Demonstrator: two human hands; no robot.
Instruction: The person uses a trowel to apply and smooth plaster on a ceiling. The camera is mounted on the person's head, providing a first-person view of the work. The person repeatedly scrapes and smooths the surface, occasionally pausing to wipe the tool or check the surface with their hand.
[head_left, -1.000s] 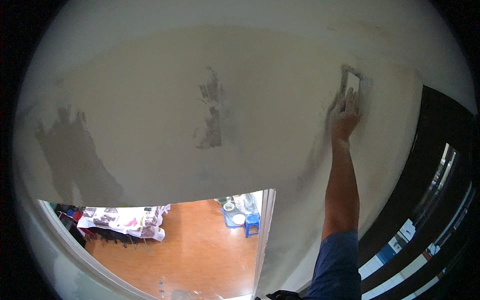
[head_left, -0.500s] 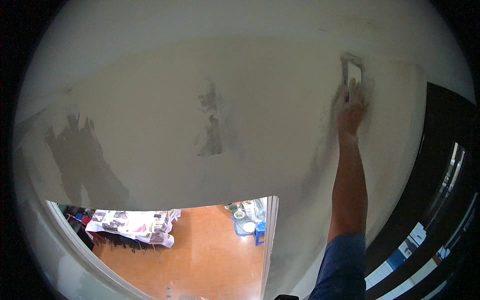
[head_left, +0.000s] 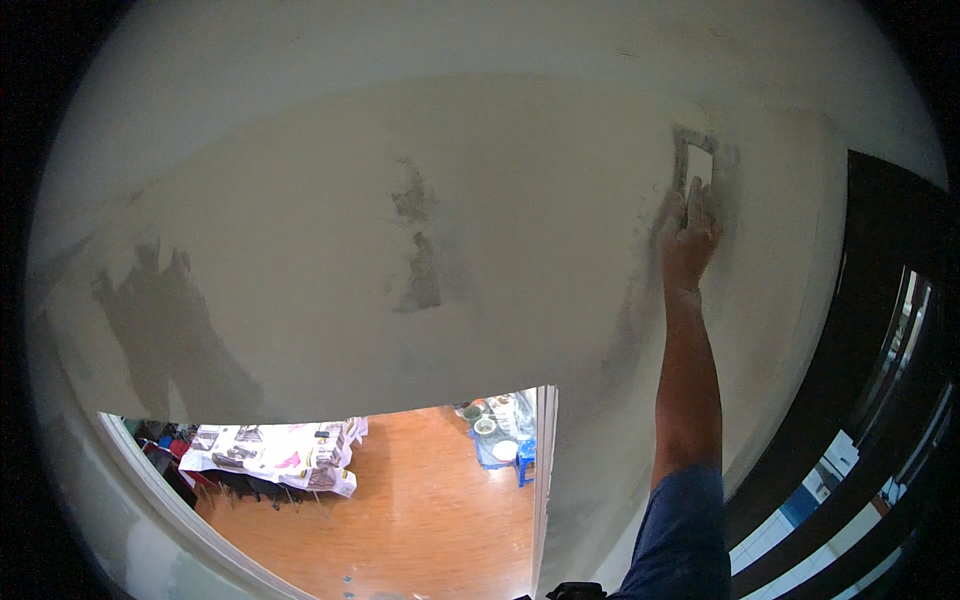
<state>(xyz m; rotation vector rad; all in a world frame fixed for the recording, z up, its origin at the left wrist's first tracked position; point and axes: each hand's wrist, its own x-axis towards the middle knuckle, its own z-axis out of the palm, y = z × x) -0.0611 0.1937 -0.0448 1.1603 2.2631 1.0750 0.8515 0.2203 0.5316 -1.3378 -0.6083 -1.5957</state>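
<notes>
My right hand (head_left: pixel 688 243) reaches up to the plastered wall (head_left: pixel 540 220), its fingers pressed against a flat white rectangular piece (head_left: pixel 699 165) lying on the surface. A darker grey rim surrounds that piece; whether it is shadow, the piece's own edge or a wall mark I cannot tell. The piece looks like a sanding pad or sheet, but its exact kind is unclear. My bare forearm and dark blue sleeve rise from the lower edge. Nothing of my left hand shows.
Dark uneven patches (head_left: pixel 418 275) mark the wall's middle and left (head_left: pixel 165 320). Below is a doorway with a pale frame (head_left: pixel 544 470). Beyond it are a covered table (head_left: pixel 270 450), a blue stool (head_left: pixel 525 465) and bowls on plastic sheeting. Dark slatted panels (head_left: pixel 850 300) stand at right.
My right hand and the white piece have moved slightly down and left along the wall. The whole view has shifted a little.
</notes>
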